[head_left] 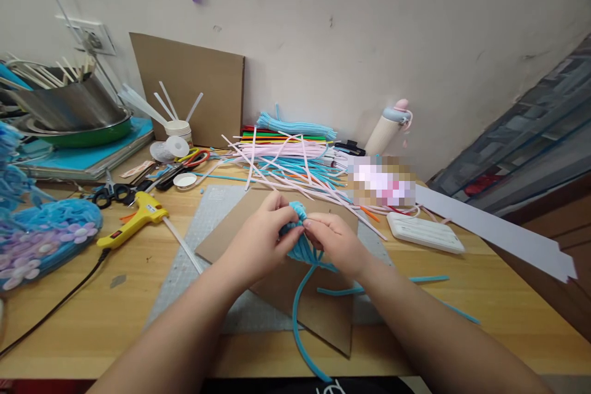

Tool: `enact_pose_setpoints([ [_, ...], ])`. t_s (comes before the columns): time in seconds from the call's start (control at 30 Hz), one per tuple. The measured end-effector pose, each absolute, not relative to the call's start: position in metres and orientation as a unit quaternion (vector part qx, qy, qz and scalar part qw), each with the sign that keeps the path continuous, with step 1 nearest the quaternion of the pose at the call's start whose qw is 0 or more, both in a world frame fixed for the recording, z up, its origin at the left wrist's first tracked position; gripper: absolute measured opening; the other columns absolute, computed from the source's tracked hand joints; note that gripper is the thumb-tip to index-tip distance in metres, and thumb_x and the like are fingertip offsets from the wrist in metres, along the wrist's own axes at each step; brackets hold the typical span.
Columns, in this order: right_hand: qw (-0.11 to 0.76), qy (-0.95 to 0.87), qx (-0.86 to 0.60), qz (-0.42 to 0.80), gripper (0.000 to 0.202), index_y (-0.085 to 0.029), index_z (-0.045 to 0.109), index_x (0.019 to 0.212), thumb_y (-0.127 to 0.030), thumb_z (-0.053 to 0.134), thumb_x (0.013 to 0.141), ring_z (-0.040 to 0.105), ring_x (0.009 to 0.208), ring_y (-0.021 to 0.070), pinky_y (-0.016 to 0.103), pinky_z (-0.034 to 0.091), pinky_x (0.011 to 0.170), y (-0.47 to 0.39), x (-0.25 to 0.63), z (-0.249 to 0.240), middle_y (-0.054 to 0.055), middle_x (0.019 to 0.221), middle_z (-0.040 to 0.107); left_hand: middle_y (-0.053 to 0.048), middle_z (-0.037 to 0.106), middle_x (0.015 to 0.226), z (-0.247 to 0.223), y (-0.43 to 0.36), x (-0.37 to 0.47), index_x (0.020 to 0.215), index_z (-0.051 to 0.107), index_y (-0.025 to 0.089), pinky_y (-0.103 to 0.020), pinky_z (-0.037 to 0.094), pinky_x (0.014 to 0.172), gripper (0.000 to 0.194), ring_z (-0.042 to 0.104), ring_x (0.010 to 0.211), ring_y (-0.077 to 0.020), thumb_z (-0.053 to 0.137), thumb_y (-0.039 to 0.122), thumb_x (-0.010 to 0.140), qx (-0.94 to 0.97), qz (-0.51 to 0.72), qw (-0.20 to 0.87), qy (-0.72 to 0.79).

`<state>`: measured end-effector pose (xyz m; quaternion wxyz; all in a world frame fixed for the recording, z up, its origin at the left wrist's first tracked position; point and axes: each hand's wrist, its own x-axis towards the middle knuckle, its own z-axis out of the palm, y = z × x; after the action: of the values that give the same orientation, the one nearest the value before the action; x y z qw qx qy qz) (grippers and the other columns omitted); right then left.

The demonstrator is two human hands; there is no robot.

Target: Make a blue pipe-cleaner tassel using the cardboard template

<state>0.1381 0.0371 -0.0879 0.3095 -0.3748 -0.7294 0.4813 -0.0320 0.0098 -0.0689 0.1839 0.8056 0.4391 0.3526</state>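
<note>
Closest to me are two bare forearms, the left forearm (pixel 170 326) coming up from 7 o'clock and the right forearm (pixel 443 326) from 4, with dark cloth (pixel 258 386) at 6 down at the table edge. There's white print (pixel 331 388) on that cloth, but it's cut off so I can't read it. Yellow glue gun (pixel 133 221) over at 9 o'clock has a little red-and-white sticker (pixel 150 209), way too small to make out.

Both wrists angle inward, hands meeting mid-table. The left hand (pixel 265 228) has thumb and fingers clamped on a blue fuzzy bundle (pixel 302 249), and the right hand (pixel 339 243) has thumb and fingertips pinched together on its right side.

The bundle itself is bright blue, nubby on top, strands fanning out lower down, held up over brown cardboard (pixel 323 320) lying on a gray cutting mat (pixel 240 314). One long blue stem (pixel 297 320) curls from it toward 6 o'clock. Messy pile of pink and blue stems (pixel 286 151) sits at 12, pale bottle (pixel 385 129) around 1:30, white case (pixel 425 234) at 3.
</note>
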Motion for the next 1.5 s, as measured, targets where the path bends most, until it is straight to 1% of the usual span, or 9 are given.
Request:
enact_pose_setpoints([
  [0.37,0.313,-0.58,-0.357,0.661,0.031,-0.02,0.03,0.056,-0.035,0.048,0.077,0.018,0.047,0.0061,0.022,0.013,0.043,0.038,0.135,-0.084,-0.007,0.054,0.021,-0.002,0.046,0.086,-0.074,0.015,-0.033,0.084,0.055,0.019,-0.025,0.041,0.065,0.004,0.047,0.076,-0.0129,0.057,0.021,0.082,0.787,0.399,0.163,0.441],
  [0.5,0.318,-0.544,-0.353,0.692,0.033,-0.02,0.026,0.055,-0.034,0.048,0.075,0.015,0.046,0.0053,0.022,0.009,0.042,0.039,0.136,-0.081,-0.008,0.053,0.019,-0.004,0.054,0.096,-0.074,0.015,-0.034,0.097,0.051,0.021,-0.03,0.043,0.077,0.026,0.051,0.089,-0.0169,0.066,0.024,0.076,0.771,0.441,0.144,0.436],
  [0.67,0.268,-0.596,-0.342,0.675,0.03,-0.019,0.033,0.054,-0.032,0.047,0.076,0.019,0.045,0.0053,0.022,0.012,0.042,0.037,0.141,-0.078,-0.007,0.05,0.024,-0.006,0.055,0.117,-0.066,0.015,-0.036,0.111,0.053,0.024,-0.041,0.034,0.098,0.046,0.046,0.113,-0.0234,0.072,0.033,0.07,0.808,0.404,0.152,0.401],
  [0.77,0.234,-0.617,-0.33,0.675,0.03,-0.018,0.038,0.053,-0.032,0.049,0.077,0.021,0.044,0.0053,0.022,0.014,0.042,0.035,0.142,-0.077,-0.007,0.048,0.027,-0.004,0.06,0.108,-0.065,0.013,-0.037,0.102,0.058,0.023,-0.039,0.036,0.094,0.04,0.051,0.106,-0.0228,0.073,0.039,0.067,0.811,0.374,0.19,0.408],
  [0.97,0.202,-0.571,-0.278,0.746,0.035,-0.016,0.042,0.057,-0.039,0.054,0.08,0.025,0.041,0.0038,0.02,0.017,0.04,0.038,0.147,-0.074,-0.007,0.05,0.031,-0.002,0.064,0.084,-0.065,0.011,-0.037,0.089,0.06,0.018,-0.026,0.044,0.067,0.027,0.057,0.076,-0.0148,0.067,0.039,0.072,0.771,0.347,0.31,0.435],
  [1.1,0.187,-0.592,-0.297,0.725,0.033,-0.012,0.054,0.068,-0.041,0.053,0.084,0.037,0.043,0.0044,0.019,0.024,0.04,0.043,0.155,-0.071,-0.003,0.056,0.046,-0.002,0.065,0.085,-0.066,0.012,-0.037,0.091,0.063,0.02,-0.029,0.043,0.074,0.023,0.057,0.081,-0.0158,0.064,0.037,0.075,0.792,0.338,0.26,0.437],
  [1.2,0.164,-0.556,-0.305,0.755,0.033,-0.014,0.051,0.069,-0.043,0.052,0.085,0.021,0.039,0.0022,0.017,0.014,0.037,0.044,0.157,-0.069,-0.008,0.05,0.032,-0.002,0.066,0.093,-0.068,0.013,-0.037,0.101,0.059,0.022,-0.03,0.043,0.076,0.032,0.057,0.086,-0.017,0.066,0.037,0.074,0.791,0.358,0.228,0.44],
  [1.3,0.171,-0.517,-0.318,0.776,0.032,-0.016,0.044,0.062,-0.038,0.053,0.083,0.013,0.039,0.0026,0.017,0.009,0.037,0.041,0.155,-0.067,-0.011,0.046,0.021,-0.002,0.066,0.087,-0.069,0.013,-0.036,0.092,0.061,0.021,-0.03,0.044,0.073,0.027,0.057,0.082,-0.0168,0.065,0.041,0.075,0.795,0.363,0.205,0.44],
  [1.5,0.241,-0.433,-0.332,0.802,0.025,-0.017,0.044,0.06,-0.032,0.053,0.078,0.012,0.033,0.0025,0.015,0.01,0.032,0.036,0.145,-0.071,-0.011,0.04,0.024,-0.004,0.07,0.096,-0.073,0.016,-0.035,0.101,0.065,0.025,-0.036,0.045,0.082,0.031,0.061,0.089,-0.019,0.068,0.038,0.073,0.804,0.395,0.172,0.411],
])
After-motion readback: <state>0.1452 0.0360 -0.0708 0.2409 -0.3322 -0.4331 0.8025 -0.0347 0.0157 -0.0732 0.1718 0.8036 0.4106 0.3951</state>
